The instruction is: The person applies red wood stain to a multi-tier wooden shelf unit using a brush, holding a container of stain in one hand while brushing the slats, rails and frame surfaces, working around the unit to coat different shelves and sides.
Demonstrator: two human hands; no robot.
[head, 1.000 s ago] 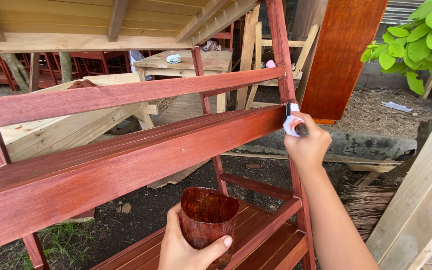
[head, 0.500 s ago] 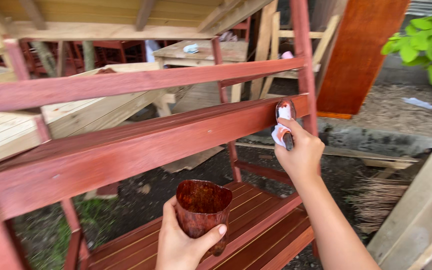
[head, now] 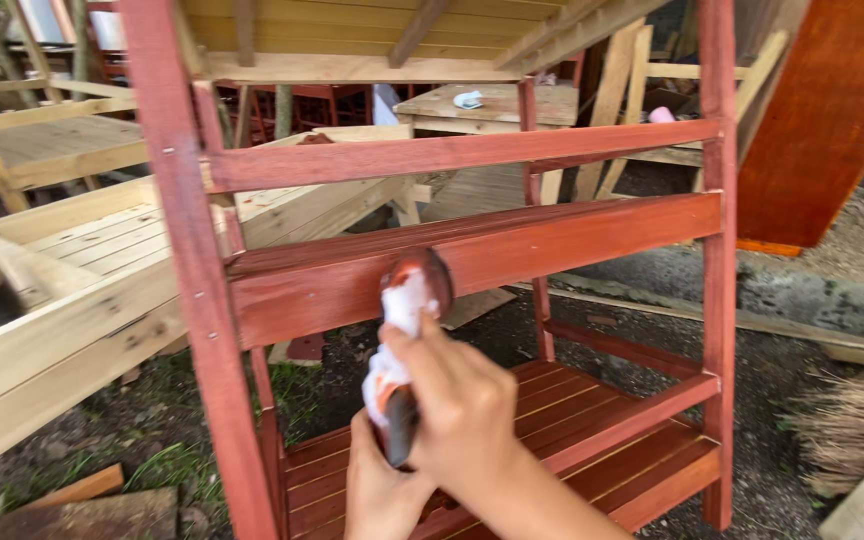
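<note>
My right hand [head: 462,410] grips a dark-handled brush [head: 407,300] wrapped in a white, red-stained cloth. The brush head presses on the front of the lower rail [head: 572,245] of a red-stained wooden rack, left of the rail's middle. My left hand [head: 377,495] sits just below, at the bottom edge and partly behind the right hand; what it holds is hidden. The rack has an upper rail [head: 452,155], a left post [head: 187,250], a right post [head: 717,300] and a slatted bottom shelf [head: 602,420].
Unstained pale wooden furniture [head: 72,250] lies on the left. A pale table [head: 492,100] stands behind the rack. A red-brown board [head: 822,120] leans at the right, with a straw broom [head: 852,420] below it. A wood scrap [head: 82,490] lies on the dirt ground.
My right hand has slid the brush leftward along the lower rail, from its right end towards the middle. The stained cup in my left hand is now out of sight.
</note>
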